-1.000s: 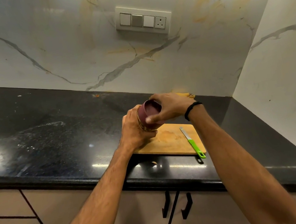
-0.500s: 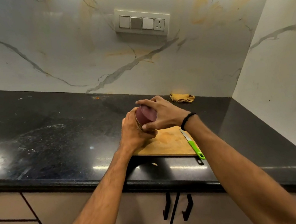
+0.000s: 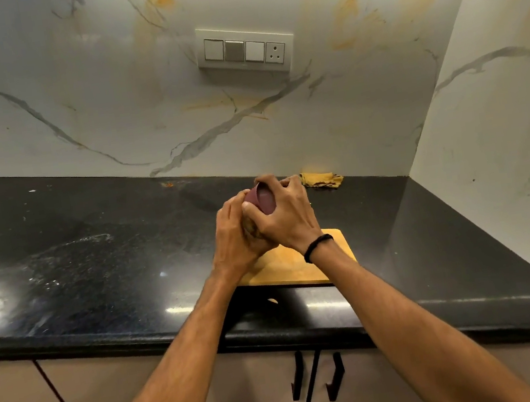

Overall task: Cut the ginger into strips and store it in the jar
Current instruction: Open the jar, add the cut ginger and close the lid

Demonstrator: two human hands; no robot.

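My left hand grips the jar, whose body is almost wholly hidden by its fingers. My right hand curls round the maroon lid on top of the jar. Both hands hold the jar tilted in the air, above the far left part of the wooden cutting board. The jar's contents are barely visible between the fingers. My right forearm covers the spot on the board where the knife lay.
The black stone counter runs left and right, with its front edge just below the board. A yellow cloth lies against the marble back wall. A switch panel is on the wall. Cabinet doors with black handles are below.
Both hands have twisted on the jar, and the lid now faces more towards me. My right arm now covers the green-handled knife on the board, seen earlier.
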